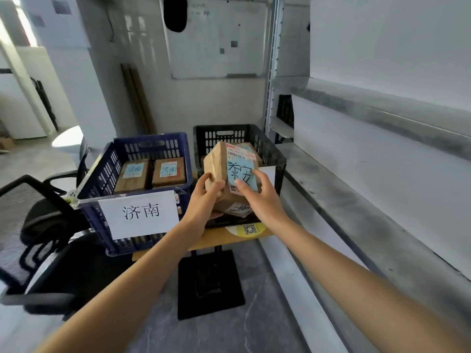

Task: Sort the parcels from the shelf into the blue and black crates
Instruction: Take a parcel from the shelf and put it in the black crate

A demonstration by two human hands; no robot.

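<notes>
I hold a brown cardboard parcel (219, 164) with a blue handwritten label over the black crate (272, 151). My left hand (204, 197) grips its left lower side, and my right hand (257, 192) grips its front right, fingers on the label. The parcel is tilted, and another parcel lies under it in the black crate, mostly hidden. The blue crate (102, 171) stands to the left with a white paper sign (139, 214) on its front. Two parcels with blue labels lie inside it, one on the left (132, 175) and one on the right (169, 171).
Both crates rest on a small wooden table (224, 238) with a black pedestal base (209, 284). A grey metal shelf (369, 200) runs along the right. A black mesh office chair (33, 225) stands at the left. A whiteboard (216, 39) hangs on the back wall.
</notes>
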